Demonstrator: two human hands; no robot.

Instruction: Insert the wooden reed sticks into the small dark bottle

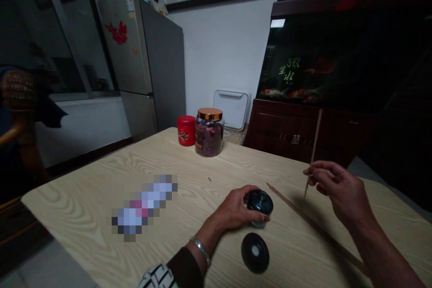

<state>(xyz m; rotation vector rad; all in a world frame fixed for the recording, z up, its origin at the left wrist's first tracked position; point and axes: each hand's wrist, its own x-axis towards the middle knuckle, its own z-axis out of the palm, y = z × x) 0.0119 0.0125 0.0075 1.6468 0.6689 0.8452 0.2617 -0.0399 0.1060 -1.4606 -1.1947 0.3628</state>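
Observation:
My left hand (240, 207) is closed around a small dark glass jar (259, 202) standing on the table, with fingers on its far side and thumb on the near side. A round black disc with a pale centre, which looks like a lid (255, 253), lies just in front of the jar. Between its fingertips my right hand (337, 189) pinches a thin wooden stick (315, 139), held nearly upright above the table. Below and left of that hand lies a longer wooden stick (313, 227), slanting towards the near right, partly hidden by my right arm.
A wood-grain table (189, 225) spreads before me. Towards its back stand a red canister (186, 130) and a large jar with dried petals and a copper-coloured lid (208, 137). A blurred-out oblong thing (145, 207) lies at left. Beyond are a fridge (165, 63) and a fish tank (303, 67).

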